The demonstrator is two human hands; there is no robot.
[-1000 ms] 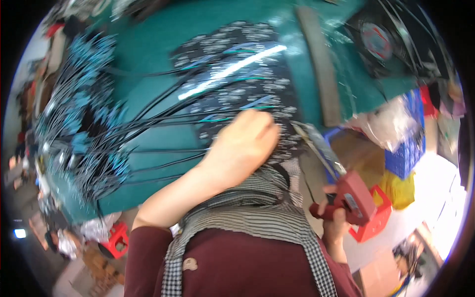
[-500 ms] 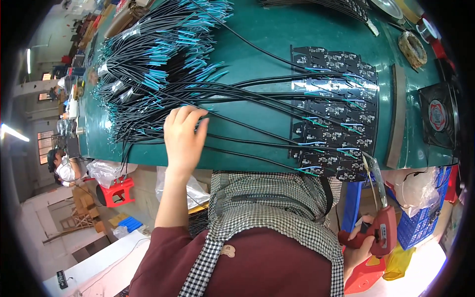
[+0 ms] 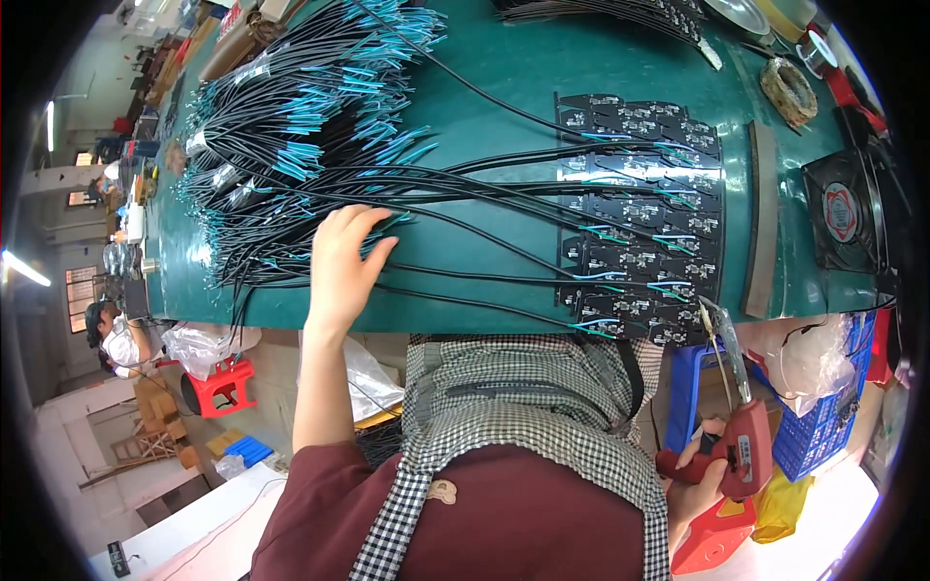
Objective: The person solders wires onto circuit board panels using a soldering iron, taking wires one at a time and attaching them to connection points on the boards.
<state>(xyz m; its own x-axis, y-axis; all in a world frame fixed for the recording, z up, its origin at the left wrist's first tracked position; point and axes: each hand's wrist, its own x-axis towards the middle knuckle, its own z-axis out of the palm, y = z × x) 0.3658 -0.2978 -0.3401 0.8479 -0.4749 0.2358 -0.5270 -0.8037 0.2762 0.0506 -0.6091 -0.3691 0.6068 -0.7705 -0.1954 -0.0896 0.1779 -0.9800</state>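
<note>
My left hand [image 3: 344, 263] hovers over the near side of a pile of black cables [image 3: 262, 228] with stripped blue-tipped ends. Its thumb and index finger stand apart, close to a loose cable end, and I see nothing held between them. In my right hand [image 3: 699, 484], at the lower right, is a red soldering gun [image 3: 748, 450], gripped by its handle. Its metal tip points up to the near right corner of a panel of black circuit boards [image 3: 644, 223]. Several cables run from the pile onto these boards, with blue and green wires at their ends.
A dark flat bar [image 3: 762, 218] lies right of the boards, with a black fan [image 3: 848, 215] beyond it. A round brown ring-shaped thing [image 3: 788, 92] and a solder spool [image 3: 819, 48] sit at the far right. Blue crates [image 3: 823, 416] stand below the green table's edge [image 3: 465, 324].
The whole view has shifted slightly left. My left thumb and index finger have parted a little more. The soldering gun stays in my right hand, near the same corner of the boards.
</note>
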